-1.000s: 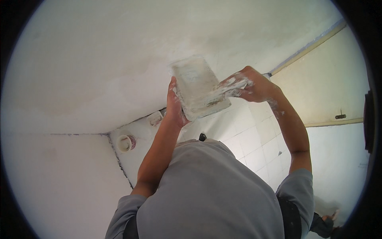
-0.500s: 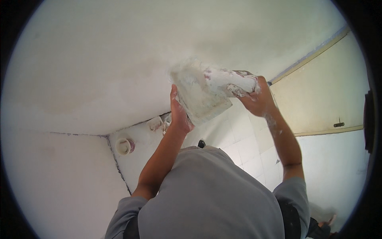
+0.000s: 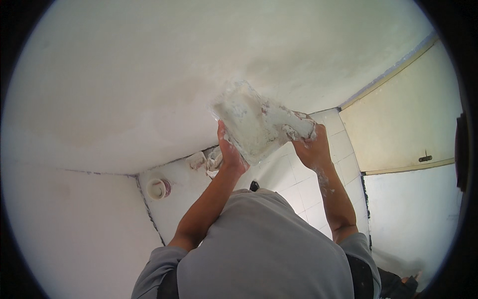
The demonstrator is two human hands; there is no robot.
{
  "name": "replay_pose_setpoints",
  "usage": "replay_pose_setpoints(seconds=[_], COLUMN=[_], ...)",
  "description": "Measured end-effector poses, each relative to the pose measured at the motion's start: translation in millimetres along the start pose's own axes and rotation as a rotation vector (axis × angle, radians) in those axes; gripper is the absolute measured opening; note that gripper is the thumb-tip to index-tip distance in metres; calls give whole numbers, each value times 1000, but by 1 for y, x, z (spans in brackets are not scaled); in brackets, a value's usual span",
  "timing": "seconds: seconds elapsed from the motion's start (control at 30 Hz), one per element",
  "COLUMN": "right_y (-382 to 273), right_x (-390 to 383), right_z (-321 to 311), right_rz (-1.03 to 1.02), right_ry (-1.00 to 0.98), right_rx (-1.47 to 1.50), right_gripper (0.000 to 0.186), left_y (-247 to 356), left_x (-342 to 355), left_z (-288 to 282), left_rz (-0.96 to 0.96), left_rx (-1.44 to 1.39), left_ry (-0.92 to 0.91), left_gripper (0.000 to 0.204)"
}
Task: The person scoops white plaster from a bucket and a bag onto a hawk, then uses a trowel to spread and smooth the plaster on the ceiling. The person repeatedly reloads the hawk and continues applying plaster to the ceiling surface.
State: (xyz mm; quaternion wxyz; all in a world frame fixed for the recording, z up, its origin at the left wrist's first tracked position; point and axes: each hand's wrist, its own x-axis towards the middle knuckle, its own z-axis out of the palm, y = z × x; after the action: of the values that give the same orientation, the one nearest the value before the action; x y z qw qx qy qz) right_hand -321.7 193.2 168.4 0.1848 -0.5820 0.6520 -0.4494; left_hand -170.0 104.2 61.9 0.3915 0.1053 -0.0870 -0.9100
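Note:
Straight ahead of me, a flat rectangular plaster board [image 3: 244, 124], smeared with white plaster, is held up in front of the wall. My left hand [image 3: 230, 153] grips it along its left and lower edge, thumb up the side. My right hand [image 3: 313, 145] is closed around a plaster-coated trowel [image 3: 289, 121] whose far end meets the board's right part. Thick white plaster covers the trowel, so its handle and blade edges are hard to make out. White smears run down my right wrist and forearm.
A white bucket [image 3: 158, 189] stands on the floor at the left, near the wall corner. Plaster-stained containers [image 3: 196, 160] sit by the wall base beyond my left forearm. A cream door [image 3: 406, 109] with a latch is at the right. A dark object [image 3: 398, 285] shows lower right.
My right hand and the trowel have moved down and a little left, with the trowel now tilted down to the right. My left hand and the board have shifted slightly lower and right.

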Motion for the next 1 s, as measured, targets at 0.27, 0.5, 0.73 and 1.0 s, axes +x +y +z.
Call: replay_pose_setpoints(seconds=[0.27,0.5,0.73,1.0], right_y=[-9,-12,-11,-9], right_x=[56,58,23,51], right_z=[10,26,12,44], right_rz=[-397,-401,-384,-133], right_ry=[-61,-315,-203,78], right_rx=[-176,-653,-350,123], right_gripper=[33,51,41,38], left_y=[10,6,7,11], left_x=[0,5,1,1], left_z=[1,-11,1,4], left_rz=[-85,-111,-98,-128], left_rx=[-6,-60,-54,-68], left_ry=[-39,-182,-44,-110], left_gripper=[83,82,80,73])
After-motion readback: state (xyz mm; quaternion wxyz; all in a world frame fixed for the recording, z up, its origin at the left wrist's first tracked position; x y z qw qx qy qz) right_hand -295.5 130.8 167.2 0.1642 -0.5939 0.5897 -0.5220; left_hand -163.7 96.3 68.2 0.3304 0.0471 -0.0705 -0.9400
